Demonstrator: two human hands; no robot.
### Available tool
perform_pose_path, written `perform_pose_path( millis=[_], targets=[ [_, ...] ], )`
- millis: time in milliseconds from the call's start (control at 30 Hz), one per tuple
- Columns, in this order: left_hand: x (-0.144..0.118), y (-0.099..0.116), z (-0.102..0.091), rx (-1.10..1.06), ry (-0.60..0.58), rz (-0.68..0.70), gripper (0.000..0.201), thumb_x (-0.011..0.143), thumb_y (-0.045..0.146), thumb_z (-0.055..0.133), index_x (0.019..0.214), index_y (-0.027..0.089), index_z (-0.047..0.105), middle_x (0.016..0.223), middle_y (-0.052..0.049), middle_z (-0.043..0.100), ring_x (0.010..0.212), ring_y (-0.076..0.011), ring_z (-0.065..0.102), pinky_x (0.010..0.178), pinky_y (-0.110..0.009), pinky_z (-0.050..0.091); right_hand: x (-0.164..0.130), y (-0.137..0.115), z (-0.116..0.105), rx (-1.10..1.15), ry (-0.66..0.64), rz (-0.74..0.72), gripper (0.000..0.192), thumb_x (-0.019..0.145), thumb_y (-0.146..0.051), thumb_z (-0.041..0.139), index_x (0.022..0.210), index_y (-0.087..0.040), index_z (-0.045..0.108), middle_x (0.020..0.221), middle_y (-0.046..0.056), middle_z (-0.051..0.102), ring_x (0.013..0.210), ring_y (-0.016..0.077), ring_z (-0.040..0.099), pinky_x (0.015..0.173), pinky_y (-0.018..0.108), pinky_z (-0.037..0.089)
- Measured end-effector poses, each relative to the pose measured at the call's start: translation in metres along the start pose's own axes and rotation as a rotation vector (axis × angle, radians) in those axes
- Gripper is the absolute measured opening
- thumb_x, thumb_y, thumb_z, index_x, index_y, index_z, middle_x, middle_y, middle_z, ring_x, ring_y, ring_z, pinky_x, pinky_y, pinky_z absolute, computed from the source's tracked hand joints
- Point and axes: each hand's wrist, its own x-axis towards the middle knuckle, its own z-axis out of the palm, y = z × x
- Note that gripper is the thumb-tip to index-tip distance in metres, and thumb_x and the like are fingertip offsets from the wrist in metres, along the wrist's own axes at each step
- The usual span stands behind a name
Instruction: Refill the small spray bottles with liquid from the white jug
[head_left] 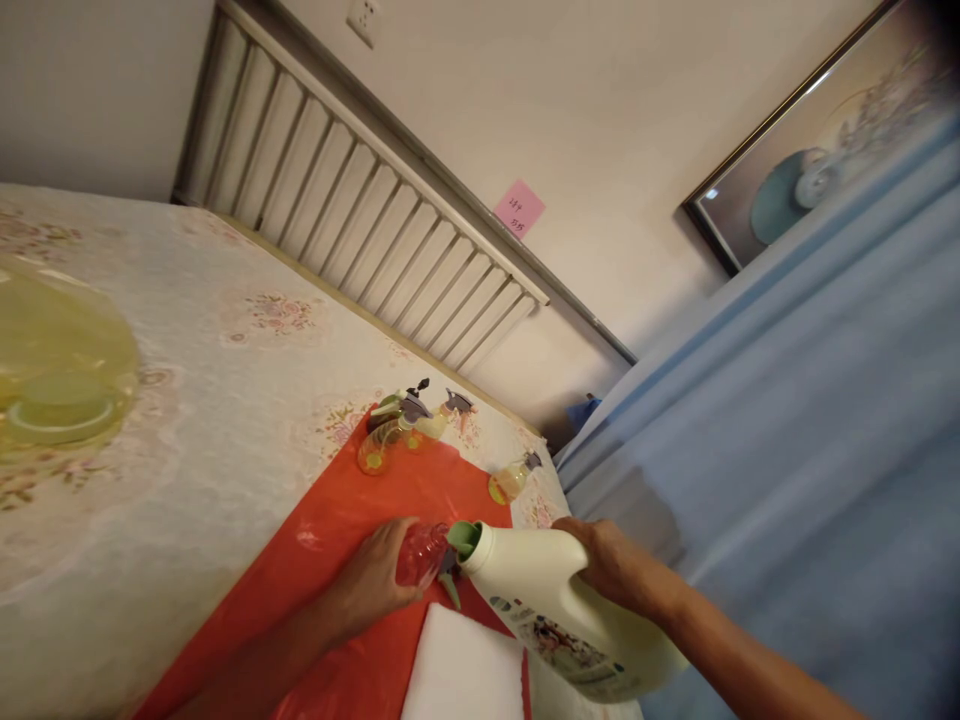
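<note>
My left hand [386, 565] is wrapped round a small clear pink bottle [421, 556], its neck pointing right. My right hand [600, 560] grips the handle of a large cream detergent jug [555, 610] with a printed label. The jug is tilted left, and its green spout [463, 540] meets the mouth of the pink bottle. Whether liquid is flowing cannot be made out. Just below the spout, a spray trigger head [450, 582] shows in part, grey and green. Both hands are above a red sheet [330, 540].
Several spray bottles stand at the sheet's far end, among them a clear yellowish one [510, 482] at right. A white block [461, 670] lies nearest me. At left sits a translucent yellow basin [67, 350]. Beyond the flowered tablecloth [225, 440] are a radiator [360, 210] and a blue curtain [825, 400].
</note>
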Motion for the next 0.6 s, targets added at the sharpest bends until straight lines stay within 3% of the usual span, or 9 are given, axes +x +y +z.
perform_pose_path(
  millis=[200,400,600],
  targets=[
    [0.0002,0.0006,0.0000,-0.009,-0.007,-0.004,0.065,0.064,0.030,0.069,0.126,0.015,0.053,0.130,-0.017,0.063,0.123,-0.0326,0.057,0.106,-0.041,0.045,-0.0006,0.0017,0.0000,-0.007,0.005,0.003,0.035,0.071,-0.005,0.051,0.098,-0.022,0.066,0.085,0.001,0.075,0.076,0.0157,0.068,0.062,0.021,0.043],
    [-0.0002,-0.0005,0.0000,-0.032,0.009,0.012,0.062,0.065,0.031,0.069,0.125,0.021,0.054,0.129,-0.013,0.065,0.122,-0.0322,0.058,0.106,-0.043,0.045,0.0002,0.0027,0.0010,-0.006,0.000,0.008,0.031,0.074,-0.008,0.053,0.098,-0.023,0.066,0.085,0.002,0.075,0.077,0.0161,0.068,0.062,0.021,0.043],
    [0.0001,-0.0038,0.0020,-0.044,0.025,0.010,0.064,0.065,0.034,0.070,0.125,0.018,0.055,0.128,-0.015,0.065,0.121,-0.0331,0.058,0.105,-0.042,0.045,-0.0005,0.0013,-0.0003,-0.022,0.002,0.016,0.031,0.075,-0.008,0.052,0.098,-0.023,0.067,0.085,0.002,0.075,0.076,0.0154,0.068,0.061,0.020,0.043]
  ],
)
